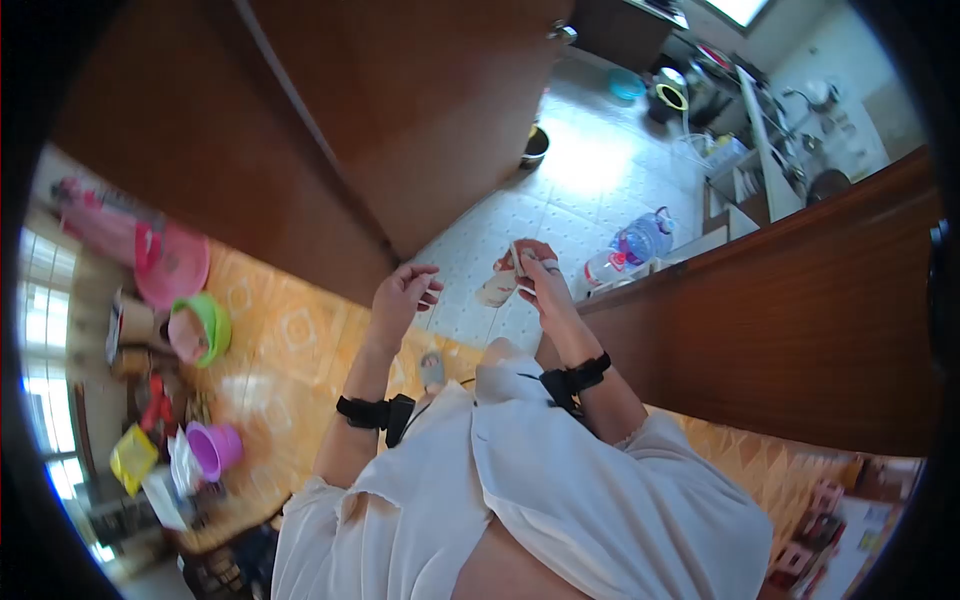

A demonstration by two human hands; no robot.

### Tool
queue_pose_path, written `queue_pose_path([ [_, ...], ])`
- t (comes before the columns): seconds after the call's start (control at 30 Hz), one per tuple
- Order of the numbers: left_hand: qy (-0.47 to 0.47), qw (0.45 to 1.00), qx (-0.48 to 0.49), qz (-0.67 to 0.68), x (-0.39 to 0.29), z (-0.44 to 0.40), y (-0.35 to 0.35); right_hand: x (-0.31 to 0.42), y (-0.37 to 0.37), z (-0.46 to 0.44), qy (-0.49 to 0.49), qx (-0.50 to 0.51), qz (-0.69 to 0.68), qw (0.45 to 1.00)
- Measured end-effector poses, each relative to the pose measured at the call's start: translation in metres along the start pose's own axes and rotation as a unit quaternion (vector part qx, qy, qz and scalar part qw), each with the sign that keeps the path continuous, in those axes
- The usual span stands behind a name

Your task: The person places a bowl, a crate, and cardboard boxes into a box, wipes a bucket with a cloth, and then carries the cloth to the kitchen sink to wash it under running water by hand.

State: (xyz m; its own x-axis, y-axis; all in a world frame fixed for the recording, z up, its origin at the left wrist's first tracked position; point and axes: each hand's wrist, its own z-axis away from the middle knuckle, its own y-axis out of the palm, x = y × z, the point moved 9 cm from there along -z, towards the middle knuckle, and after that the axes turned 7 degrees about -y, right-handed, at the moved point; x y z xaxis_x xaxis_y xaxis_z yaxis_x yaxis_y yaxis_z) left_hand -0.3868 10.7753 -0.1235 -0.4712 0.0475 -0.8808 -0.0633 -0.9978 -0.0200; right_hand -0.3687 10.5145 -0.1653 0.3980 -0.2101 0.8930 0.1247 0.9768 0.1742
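Right hand: fingers closed on a crumpled reddish-and-pale cloth, part of it hanging below the pinch. Left hand: well apart from that grip, fingers loosely curled, partly open. 2 plastic bottles on the floor, beyond the grip, rightward.

Cloth: soft and crumpled, reddish-brown at the top with a pale, patterned lower part; pinched in the fingers of the right hand, its pale end hanging over the white tiled floor.
Door: brown, with a smooth, slightly glossy face; standing upright, its lower corner just beside the left hand, whose fingers are loosely curled.
Large bottle: clear with a bluish-purple tint, near the right edge of the tiled floor.
Smaller bottle: clear, with a red-and-white label, beside the large bottle, nearer the right hand.
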Motion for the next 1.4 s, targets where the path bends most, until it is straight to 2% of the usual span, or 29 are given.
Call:
queue_pose_path([
  [0.1, 0.005, 0.997, 0.072, -0.006, -0.044, -0.067, 0.029, 0.048, -0.022, -0.027, -0.024, -0.076, -0.015, 0.997],
  [0.13, 0.003, 0.995, 0.096, -0.018, -0.06, -0.085, 0.042, 0.045, -0.039, -0.044, -0.005, -0.116, -0.028, 0.993],
  [0.27, 0.005, 0.981, 0.187, -0.058, -0.09, -0.162, 0.114, 0.051, -0.112, -0.111, -0.043, -0.18, -0.086, 0.979],
  [0.33, 0.002, 0.973, 0.219, -0.07, -0.096, -0.203, 0.146, 0.067, -0.132, -0.13, -0.068, -0.199, -0.106, 0.972],
  [0.4, -0.002, 0.966, 0.241, -0.097, -0.13, -0.257, 0.181, 0.104, -0.154, -0.178, -0.105, -0.186, -0.111, 0.971],
  [0.6, 0.023, 0.937, 0.324, -0.128, -0.202, -0.355, 0.296, 0.144, -0.23, -0.247, -0.11, -0.264, -0.167, 0.944],
  [0.77, -0.004, 0.908, 0.394, -0.142, -0.225, -0.417, 0.397, 0.178, -0.288, -0.276, -0.092, -0.331, -0.179, 0.922],
  [0.83, -0.026, 0.88, 0.442, -0.171, -0.227, -0.446, 0.442, 0.183, -0.317, -0.294, -0.087, -0.372, -0.184, 0.906],
  [0.97, -0.02, 0.865, 0.471, -0.172, -0.251, -0.524, 0.531, 0.178, -0.387, -0.352, -0.088, -0.43, -0.214, 0.872],
  [1.1, -0.008, 0.841, 0.514, -0.171, -0.287, -0.614, 0.615, 0.2, -0.459, -0.433, -0.097, -0.435, -0.231, 0.865],
  [1.17, -0.004, 0.831, 0.519, -0.201, -0.306, -0.664, 0.66, 0.228, -0.496, -0.471, -0.109, -0.468, -0.229, 0.847],
  [1.3, 0.008, 0.828, 0.533, -0.175, -0.366, -0.731, 0.753, 0.288, -0.555, -0.521, -0.11, -0.511, -0.239, 0.819],
  [1.37, 0.009, 0.827, 0.54, -0.158, -0.393, -0.76, 0.797, 0.33, -0.592, -0.544, -0.165, -0.502, -0.223, 0.819],
  [1.4, 0.0, 0.822, 0.547, -0.157, -0.4, -0.773, 0.816, 0.341, -0.61, -0.552, -0.153, -0.52, -0.218, 0.811],
])
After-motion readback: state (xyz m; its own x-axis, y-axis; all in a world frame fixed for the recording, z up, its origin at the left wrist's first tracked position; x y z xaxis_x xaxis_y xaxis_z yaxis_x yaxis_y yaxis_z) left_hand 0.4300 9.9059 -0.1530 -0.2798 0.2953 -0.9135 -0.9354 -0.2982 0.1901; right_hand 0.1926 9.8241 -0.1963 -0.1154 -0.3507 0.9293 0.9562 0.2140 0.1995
